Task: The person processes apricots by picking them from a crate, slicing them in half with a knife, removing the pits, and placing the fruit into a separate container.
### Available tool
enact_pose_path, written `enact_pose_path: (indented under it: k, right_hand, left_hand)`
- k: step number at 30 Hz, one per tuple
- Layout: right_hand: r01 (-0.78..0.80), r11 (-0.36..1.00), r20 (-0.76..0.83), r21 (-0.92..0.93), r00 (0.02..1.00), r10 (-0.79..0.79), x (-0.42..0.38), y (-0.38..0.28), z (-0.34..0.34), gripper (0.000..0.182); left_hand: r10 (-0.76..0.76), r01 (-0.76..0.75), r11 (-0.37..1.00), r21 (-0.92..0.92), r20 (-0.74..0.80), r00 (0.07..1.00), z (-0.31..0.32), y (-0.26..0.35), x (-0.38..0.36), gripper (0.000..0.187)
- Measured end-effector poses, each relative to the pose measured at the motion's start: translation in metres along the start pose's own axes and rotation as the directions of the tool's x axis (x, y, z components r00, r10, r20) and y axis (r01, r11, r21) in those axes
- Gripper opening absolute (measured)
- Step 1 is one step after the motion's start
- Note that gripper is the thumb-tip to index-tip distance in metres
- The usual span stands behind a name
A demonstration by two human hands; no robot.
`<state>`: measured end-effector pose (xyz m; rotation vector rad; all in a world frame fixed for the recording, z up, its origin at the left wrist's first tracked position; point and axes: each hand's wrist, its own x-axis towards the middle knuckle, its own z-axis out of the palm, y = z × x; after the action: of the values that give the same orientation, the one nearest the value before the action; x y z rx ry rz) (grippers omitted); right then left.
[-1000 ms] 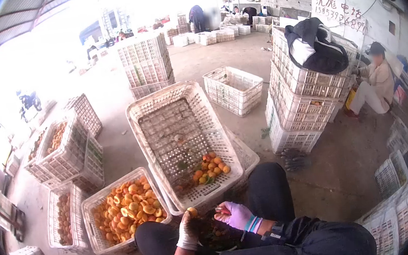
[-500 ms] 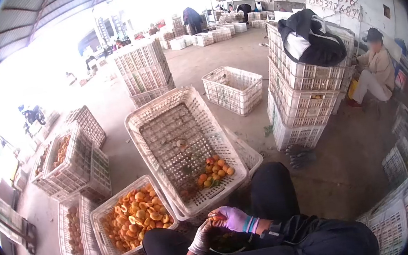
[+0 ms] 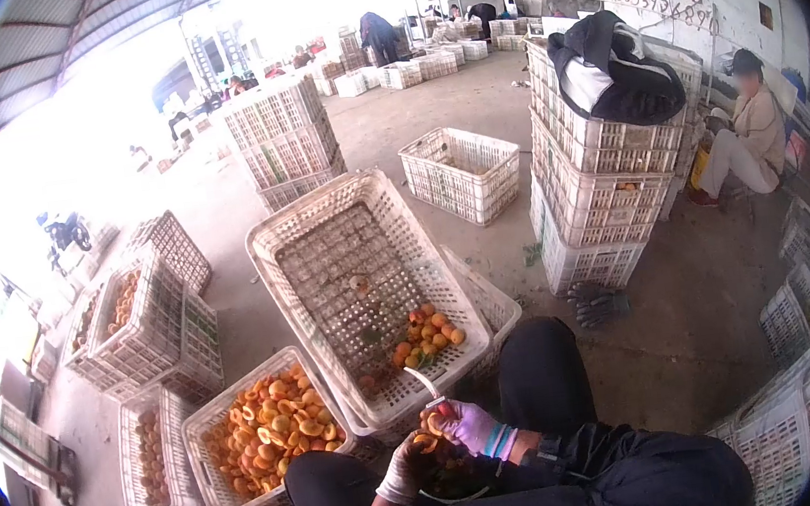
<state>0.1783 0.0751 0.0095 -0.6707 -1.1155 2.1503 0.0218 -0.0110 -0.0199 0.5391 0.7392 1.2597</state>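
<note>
My left hand (image 3: 407,467), in a whitish glove, holds an opened orange fruit (image 3: 426,440) above my lap. Close beside it, my right hand (image 3: 469,428), in a purple glove with a teal-striped cuff, is closed round a small tool (image 3: 436,403) with a red part and a pale curved strip rising from it. Below both hands is a dark round container (image 3: 473,496) with a pale rim, its contents hard to make out. A tilted white crate (image 3: 278,277) in front of me has whole orange fruit (image 3: 426,334) in its lower corner. Left of it, another crate (image 3: 196,457) holds opened fruit (image 3: 279,422).
Crate stacks stand at the left (image 3: 178,319), centre back (image 3: 281,132) and right (image 3: 589,197), the right one topped by a dark jacket (image 3: 616,74). Dark gloves (image 3: 596,305) lie on the floor. A person (image 3: 746,134) sits at the right; others are farther back.
The curved strip and red part of the tool now show above my right hand. My hands have parted slightly, and the fruit in my left hand shows opened.
</note>
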Motion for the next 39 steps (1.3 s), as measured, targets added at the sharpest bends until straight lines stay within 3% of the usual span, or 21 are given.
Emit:
enact_pose_path:
  k: [2, 4, 5, 7, 9, 10, 11, 15, 17, 21, 23, 30, 36, 38, 39]
  right_hand:
    - [-0.018, 0.999, -0.031, 0.027, 0.999, 0.019, 0.0, -0.007, -0.007, 0.023]
    - [-0.017, 1.0, -0.095, 0.022, 0.995, 0.019, 0.001, -0.009, -0.011, 0.024]
    - [-0.018, 1.0, -0.093, 0.021, 0.995, 0.02, -0.001, -0.01, -0.011, 0.024]
    - [-0.028, 0.999, -0.167, 0.026, 0.985, 0.032, -0.005, -0.013, -0.011, 0.023]
    - [-0.026, 0.999, -0.157, 0.03, 0.987, 0.031, -0.006, -0.011, -0.013, 0.022]
    - [-0.027, 0.999, -0.158, 0.017, 0.987, 0.03, -0.007, -0.009, -0.014, 0.022]
    - [-0.028, 1.0, -0.159, 0.003, 0.987, 0.028, -0.008, -0.009, -0.014, 0.022]
    - [-0.026, 0.998, -0.169, -0.05, 0.985, 0.017, -0.01, -0.011, -0.01, 0.023]
    - [-0.028, 0.993, -0.178, -0.115, 0.984, 0.007, -0.01, -0.012, -0.008, 0.024]
    - [-0.033, 0.991, -0.173, -0.131, 0.985, 0.01, -0.01, -0.01, -0.007, 0.024]
    - [-0.008, 0.989, -0.17, -0.15, 0.985, -0.018, -0.011, -0.011, -0.005, 0.024]
    - [0.037, 0.96, -0.183, -0.279, 0.979, -0.091, -0.006, 0.002, -0.014, 0.026]
    - [0.016, 0.944, -0.196, -0.33, 0.977, -0.085, -0.01, -0.005, -0.008, 0.025]
    - [0.01, 0.968, -0.178, -0.251, 0.982, -0.056, -0.009, -0.004, -0.009, 0.025]
    - [0.01, 0.968, -0.178, -0.251, 0.982, -0.056, -0.008, -0.001, -0.011, 0.025]
  left_hand:
    - [-0.019, 0.019, 0.998, -0.057, 0.008, 1.0, -0.003, -0.003, 0.002, 0.047]
    - [-0.217, 0.218, 0.976, 0.021, -0.039, 0.975, -0.021, -0.016, 0.008, 0.043]
    - [-0.216, 0.217, 0.976, 0.02, -0.039, 0.976, -0.02, -0.019, 0.007, 0.043]
    - [-0.142, 0.19, 0.921, 0.341, -0.16, 0.977, -0.019, -0.027, 0.007, 0.045]
    - [-0.125, 0.176, 0.881, 0.439, -0.143, 0.982, -0.015, -0.026, 0.006, 0.044]
    - [-0.054, 0.143, 0.673, 0.726, -0.144, 0.988, -0.013, -0.024, 0.005, 0.043]
    - [0.014, 0.105, 0.378, 0.92, -0.119, 0.993, -0.011, -0.022, 0.005, 0.043]
    - [0.068, 0.047, 0.235, 0.971, -0.064, 0.996, -0.003, -0.015, 0.002, 0.045]
    - [0.095, 0.097, -0.029, 0.995, -0.094, 0.991, 0.007, -0.007, 0.0, 0.047]
    - [0.151, 0.092, -0.025, 0.995, -0.087, 0.985, 0.011, -0.005, -0.002, 0.035]
    - [0.071, 0.068, -0.13, 0.989, -0.06, 0.996, 0.002, -0.012, 0.001, 0.034]
    - [0.072, 0.052, -0.038, 0.998, -0.049, 0.996, 0.005, -0.009, -0.001, 0.04]
    - [-0.05, 0.211, -0.036, 0.977, -0.213, 0.976, 0.016, 0.002, -0.002, 0.045]
    - [0.029, 0.133, 0.149, 0.98, -0.139, 0.99, 0.001, -0.008, 0.002, 0.042]
    - [0.029, 0.133, 0.149, 0.98, -0.139, 0.99, -0.012, -0.019, 0.005, 0.042]
